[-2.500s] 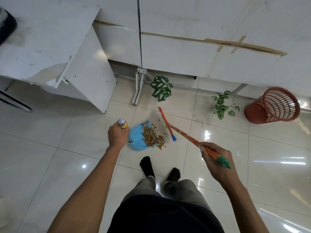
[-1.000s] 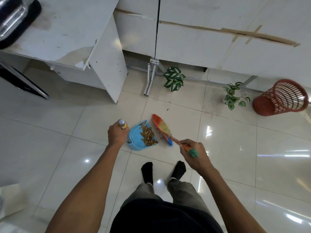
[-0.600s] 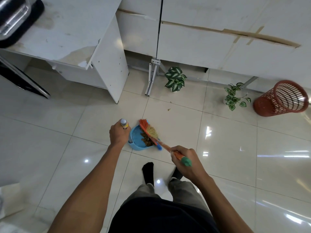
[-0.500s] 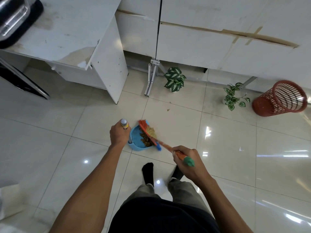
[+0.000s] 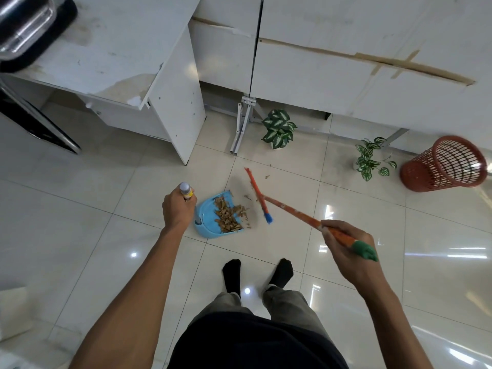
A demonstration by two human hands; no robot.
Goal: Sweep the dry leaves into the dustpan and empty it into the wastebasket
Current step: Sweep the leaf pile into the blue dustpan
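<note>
Gripping the blue dustpan (image 5: 210,222) handle in our left hand (image 5: 177,209) and the broom (image 5: 292,211) in our right hand (image 5: 346,249), we risk spilling dry leaves (image 5: 229,215) heaped at its lip when lifting toward the wastebasket (image 5: 442,166) far right of it.

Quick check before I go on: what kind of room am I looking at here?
Probably an indoor office or workroom: glossy tiled floor, worn white desk, white wall panels, two small potted plants and a red mesh wastebasket.
</note>
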